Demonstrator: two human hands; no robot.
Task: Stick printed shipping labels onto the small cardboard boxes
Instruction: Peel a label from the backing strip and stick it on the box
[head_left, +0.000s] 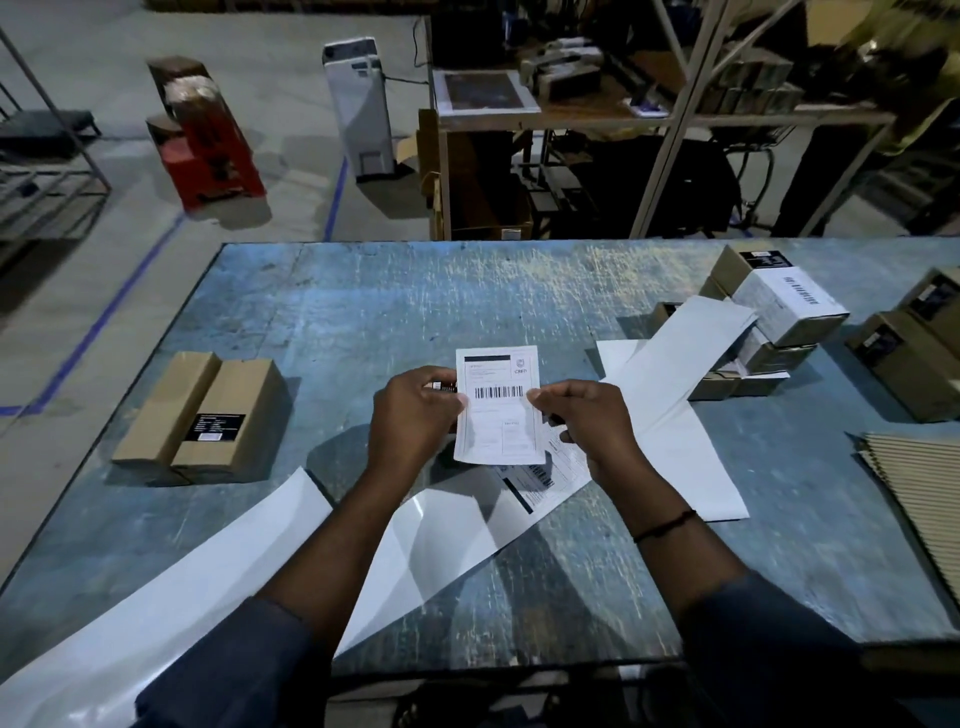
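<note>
Two brown cardboard boxes (208, 410) lie side by side at nine o'clock on the blue table (363, 312). Dead centre, the left hand (410, 415), fingers curled, pinches the shipping label (498, 415) by its left edge. The right hand (587, 421) pinches the right edge, both forearms reaching forward. Labelled boxes (784, 306) sit stacked at two o'clock.

Arms, seen from 6 o'clock. The left sleeve (234, 670) and right sleeve (769, 639) are dark blue-grey cloth, softly creased, each cuff ending partway along the forearm; the forearms are bare beyond the cuffs. A thin dark cord band (665, 526) encircles the right wrist, at 5 o'clock from the right hand (582, 421). The left hand (410, 415) is bare.
</note>
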